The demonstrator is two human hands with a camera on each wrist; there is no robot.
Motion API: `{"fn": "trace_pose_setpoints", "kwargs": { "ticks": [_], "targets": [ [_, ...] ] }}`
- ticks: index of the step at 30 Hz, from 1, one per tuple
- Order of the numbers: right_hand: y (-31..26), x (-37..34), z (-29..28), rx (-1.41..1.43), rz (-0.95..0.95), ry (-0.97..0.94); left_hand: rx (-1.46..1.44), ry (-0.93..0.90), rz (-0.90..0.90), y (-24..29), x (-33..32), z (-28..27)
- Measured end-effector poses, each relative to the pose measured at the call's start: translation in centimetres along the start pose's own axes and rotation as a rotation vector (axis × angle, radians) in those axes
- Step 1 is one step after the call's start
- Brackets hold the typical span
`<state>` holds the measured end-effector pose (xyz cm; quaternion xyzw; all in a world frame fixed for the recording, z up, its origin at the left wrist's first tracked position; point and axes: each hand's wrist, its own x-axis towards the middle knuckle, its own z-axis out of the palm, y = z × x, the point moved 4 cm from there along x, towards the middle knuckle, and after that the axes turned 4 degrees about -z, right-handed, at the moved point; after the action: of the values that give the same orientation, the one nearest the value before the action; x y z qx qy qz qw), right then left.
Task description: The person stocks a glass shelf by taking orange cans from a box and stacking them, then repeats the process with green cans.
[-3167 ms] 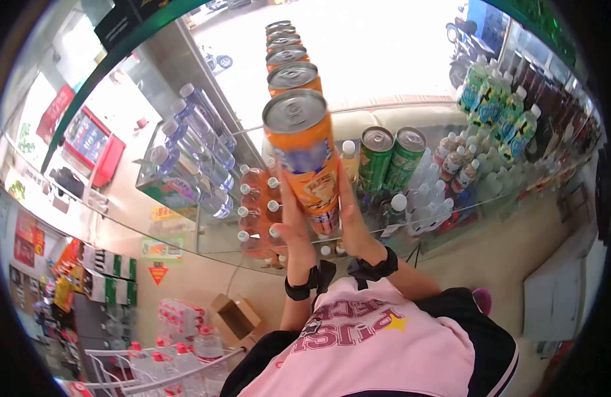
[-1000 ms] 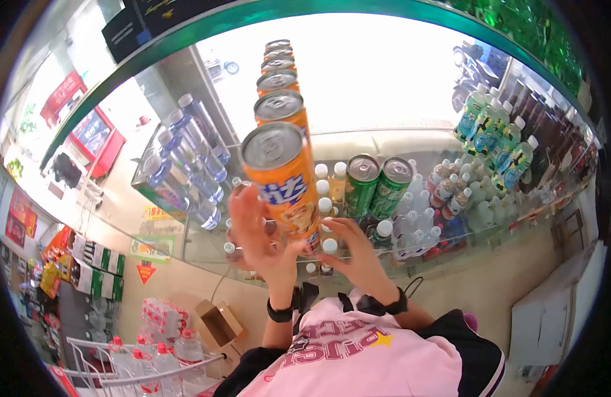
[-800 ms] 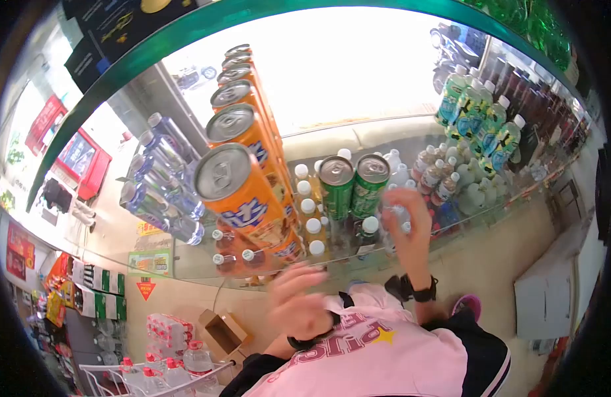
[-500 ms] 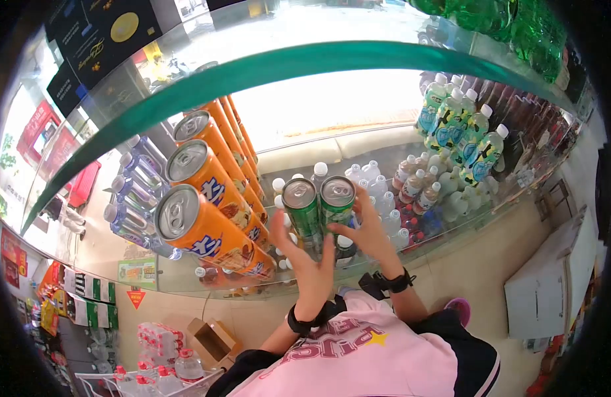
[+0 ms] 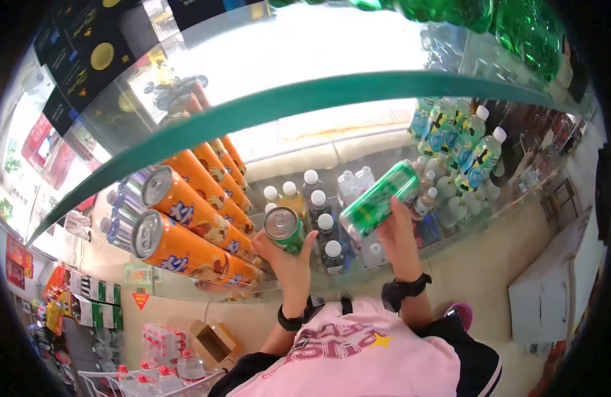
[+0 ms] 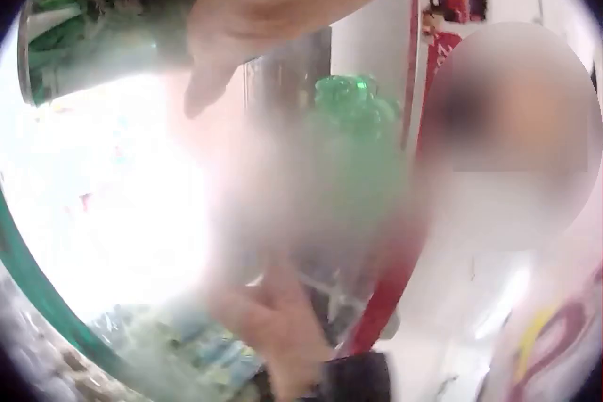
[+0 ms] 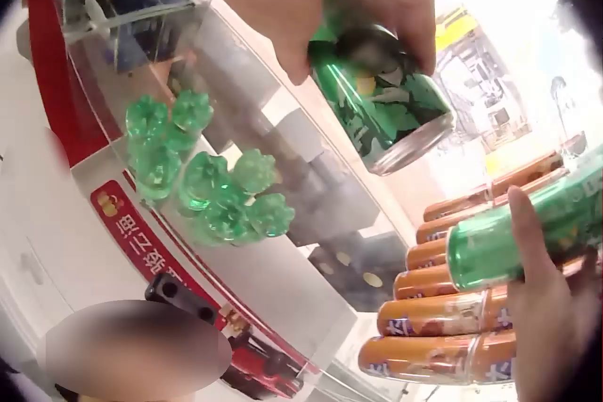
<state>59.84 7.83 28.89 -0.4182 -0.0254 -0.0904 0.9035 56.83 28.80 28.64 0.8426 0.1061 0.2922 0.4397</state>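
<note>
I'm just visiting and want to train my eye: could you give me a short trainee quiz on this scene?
1. True or false: the left grip holds an orange can.
2. Choose one: which holds the tipped green can in the head view? A, the left grip; B, the right grip.
3. Fill in the colour: in the head view, the dark bottles between the two held cans have ____ caps.

Key:
1. False; it holds the more upright green can.
2. B
3. White
</note>
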Motion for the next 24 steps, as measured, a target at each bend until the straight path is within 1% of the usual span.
{"fn": "trace_pose_setpoints", "kwargs": {
  "ticks": [1, 2, 3, 4, 5, 7, 9, 10, 11, 12, 13, 15, 16, 17, 19, 20, 21, 22, 23, 24],
  "targets": [
    [-1.2, 0.1, 0.1, 0.045, -0.053, -0.018, 0.042, 0.0, -0.007, 0.1, -0.4, 0.0],
    [-1.5, 0.5, -0.6, 0.028, -0.053, 0.0, 0.037, -0.006, -0.008, 0.2, -0.9, -0.2],
    [-2.2, 1.0, -0.3, 0.023, -0.058, -0.001, -0.249, -0.102, -0.079, 0.1, -1.5, -0.4],
    [-2.8, 1.3, 0.3, 0.108, -0.023, 0.048, -0.535, -0.195, -0.152, 0.0, -1.8, -0.3],
    [-3.3, 1.6, 1.0, 0.192, 0.017, 0.099, -0.539, -0.191, -0.158, -0.2, -1.6, -0.4],
    [-3.7, 2.3, 1.6, 0.197, 0.055, 0.054, -0.494, -0.267, -0.164, -0.7, -2.0, -0.8],
    [-3.3, 3.4, 2.1, 0.15, 0.042, -0.083, -0.459, -0.209, -0.223, -2.1, -2.3, -0.9],
    [-3.7, 3.4, 3.2, 0.093, 0.019, -0.067, -0.288, -0.217, -0.077, -1.7, -1.8, -0.9],
    [-3.6, 3.5, 4.0, 0.092, 0.045, -0.084, -0.113, -0.227, 0.064, -1.1, -1.4, -0.8],
    [-3.7, 3.5, 4.8, 0.019, -0.01, -0.112, -0.039, -0.185, 0.152, 0.7, -1.0, -1.0],
    [-3.9, 3.5, 5.6, -0.053, -0.068, -0.142, -0.03, -0.165, 0.132, 1.0, -1.2, -0.5],
    [-3.7, 3.3, 7.3, -0.014, -0.062, -0.175, -0.052, -0.061, 0.135, 1.0, -1.8, 0.0],
    [-3.8, 3.5, 8.1, -0.103, -0.124, -0.273, -0.207, -0.152, 0.021, 0.0, -1.7, 0.9],
    [-4.0, 3.6, 8.9, -0.192, -0.191, -0.368, -0.2, -0.139, 0.016, 0.0, -1.8, 0.8],
    [-4.0, 3.6, 9.8, -0.207, -0.165, -0.422, -0.248, -0.16, 0.027, 1.0, -1.4, 0.7],
    [-3.9, 3.5, 10.4, -0.267, -0.206, -0.474, -0.243, -0.147, 0.028, 1.2, -1.5, 0.8],
    [-3.8, 3.3, 11.0, -0.326, -0.247, -0.526, -0.196, -0.094, 0.052, 1.5, -1.7, 0.9],
    [-3.7, 3.2, 11.5, -0.314, -0.273, -0.526, -0.147, -0.04, 0.075, 1.7, -1.8, 1.1],
    [-3.7, 3.1, 11.8, -0.302, -0.27, -0.538, -0.137, -0.027, 0.074, 1.7, -2.0, 1.4],
    [-3.8, 3.0, 12.2, -0.358, -0.3, -0.549, -0.198, 0.012, 0.062, 1.5, -2.2, 1.8]
  ]
}}
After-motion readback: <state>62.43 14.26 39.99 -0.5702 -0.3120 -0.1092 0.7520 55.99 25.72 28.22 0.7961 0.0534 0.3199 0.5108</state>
